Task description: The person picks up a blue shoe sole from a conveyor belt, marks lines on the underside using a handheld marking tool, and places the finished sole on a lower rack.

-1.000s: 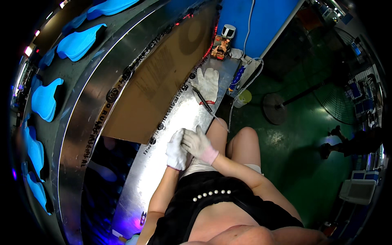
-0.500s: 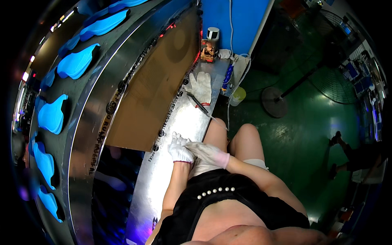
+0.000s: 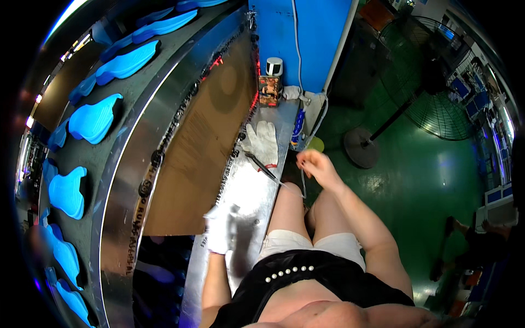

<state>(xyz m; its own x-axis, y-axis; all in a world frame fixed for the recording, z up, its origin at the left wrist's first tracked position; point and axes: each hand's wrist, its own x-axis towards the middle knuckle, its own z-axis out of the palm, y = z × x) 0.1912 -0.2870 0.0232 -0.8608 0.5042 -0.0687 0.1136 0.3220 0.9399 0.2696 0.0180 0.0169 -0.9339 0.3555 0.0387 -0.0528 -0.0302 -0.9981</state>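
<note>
My left hand (image 3: 219, 228) wears a white glove and is smeared by motion above the bare metal ledge (image 3: 249, 216); its fingers cannot be made out. A blurred white patch beside its wrist could be loose cloth, but I cannot tell. My right hand (image 3: 317, 165) is bare and raised beyond my knees, its fingers loosely bent and apart, with nothing visible in them. Farther along the ledge lies an off-white knit glove (image 3: 261, 142) with a red cuff edge. A slim black tool (image 3: 260, 165) rests across its cuff, and a thin pale cord runs near it.
At left, a dark conveyor belt (image 3: 123, 93) carries several blue contoured insole-like pieces (image 3: 96, 118). Brown cardboard (image 3: 188, 142) lies between belt rail and ledge. A small box (image 3: 268, 91) and white cylinder (image 3: 274, 66) stand at the far end. A pedestal fan (image 3: 424, 82) stands right; another person's legs show beyond.
My hands, together before, are now apart. The right hand has lost its white glove and moved away to the far right. The left hand has shifted left, and the view has tilted.
</note>
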